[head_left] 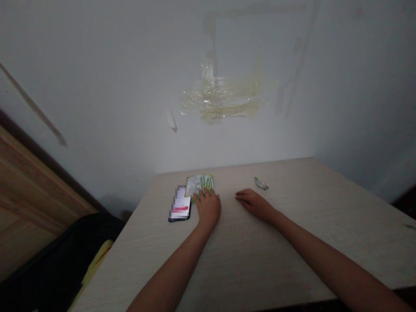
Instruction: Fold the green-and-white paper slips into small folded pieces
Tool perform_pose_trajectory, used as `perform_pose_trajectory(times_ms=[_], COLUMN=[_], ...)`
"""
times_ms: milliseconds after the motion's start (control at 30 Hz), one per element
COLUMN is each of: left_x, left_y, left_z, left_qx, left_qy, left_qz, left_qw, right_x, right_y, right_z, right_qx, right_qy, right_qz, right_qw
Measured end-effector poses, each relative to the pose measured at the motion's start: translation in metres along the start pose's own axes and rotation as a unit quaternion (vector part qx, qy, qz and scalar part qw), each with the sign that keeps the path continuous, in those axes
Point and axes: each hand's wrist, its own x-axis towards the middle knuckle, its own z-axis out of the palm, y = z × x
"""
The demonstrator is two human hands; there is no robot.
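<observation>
My left hand [208, 208] lies palm down with its fingers spread over the near edge of a flat green-and-white printed packet [199, 183]. The fingers cover part of the packet's lower right side. Close against the packet's left side lies a dark-edged phone [180, 209], its lit screen partly blurred. On the bare tabletop my right hand [255, 203] rests with fingers stretched to the left, a small gap between them and nothing visible in them. Beyond it is a small crumpled green-and-white wrapper [261, 183], apart from the hand.
The pale wooden table [227, 268] meets a grey wall [136, 86] with old clear tape [224, 97] stuck to it. To the left stand a wooden panel [26, 182] and a dark cloth-like item [61, 255] with a yellow piece [97, 260] beside the table edge.
</observation>
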Motion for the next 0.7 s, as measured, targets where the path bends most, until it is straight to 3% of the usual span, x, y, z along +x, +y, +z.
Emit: perform_pose_trajectory(times_ms=[267, 700], left_x=[-0.0011, 0.0034], left_y=[-0.0014, -0.0046], left_z=[-0.0101, -0.0061], left_qx=[-0.022, -0.036], left_qy=[0.021, 0.019], left_qz=[0.046, 0.048], left_qw=[0.998, 0.998], right_x=[-0.001, -0.0001], right_y=[0.0041, 0.0005], right_z=[0.002, -0.0008], right_qx=[0.004, 0.019], right_qy=[0.003, 0.006], right_qz=[-0.006, 0.003], right_qw=[1.0, 1.0])
